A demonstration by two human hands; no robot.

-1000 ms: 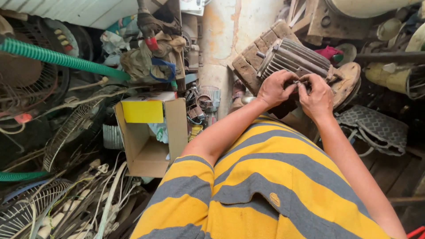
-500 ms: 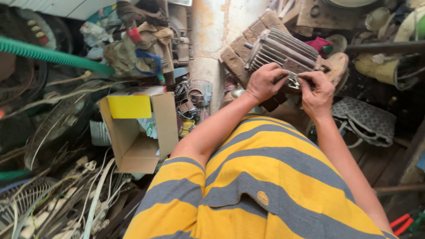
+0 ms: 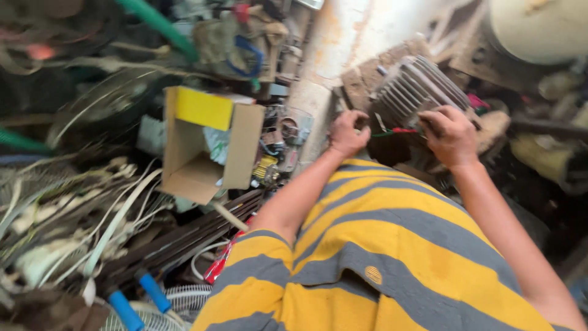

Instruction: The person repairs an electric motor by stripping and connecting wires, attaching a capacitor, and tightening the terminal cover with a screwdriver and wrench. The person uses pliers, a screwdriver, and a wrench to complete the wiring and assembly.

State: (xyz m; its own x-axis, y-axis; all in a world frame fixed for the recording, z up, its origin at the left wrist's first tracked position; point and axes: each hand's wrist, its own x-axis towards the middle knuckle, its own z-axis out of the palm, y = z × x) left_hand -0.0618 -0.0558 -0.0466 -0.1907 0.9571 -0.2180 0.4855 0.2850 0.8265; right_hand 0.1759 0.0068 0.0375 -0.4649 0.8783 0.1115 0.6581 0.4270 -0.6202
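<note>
A grey finned metal motor housing (image 3: 419, 89) lies ahead of me among scrap. My right hand (image 3: 450, 135) rests on its lower right side with fingers curled over the fins. My left hand (image 3: 348, 133) is clenched just left of the motor, pinching the end of a thin green and red wire (image 3: 392, 131) that stretches between both hands. What the right fingers grip is blurred. My yellow and grey striped shirt (image 3: 380, 257) fills the lower frame.
An open cardboard box (image 3: 205, 147) with a yellow flap stands left of centre. Fan grilles (image 3: 104, 104), white cables (image 3: 92, 214), dark metal rods (image 3: 184, 236) and blue-handled tools (image 3: 153, 293) pile on the left. A pale rusty post (image 3: 334, 55) rises behind.
The hands have drawn apart, pulling a thin wire taut between them. My head has turned, so the view shifted and the motor sits further right.
</note>
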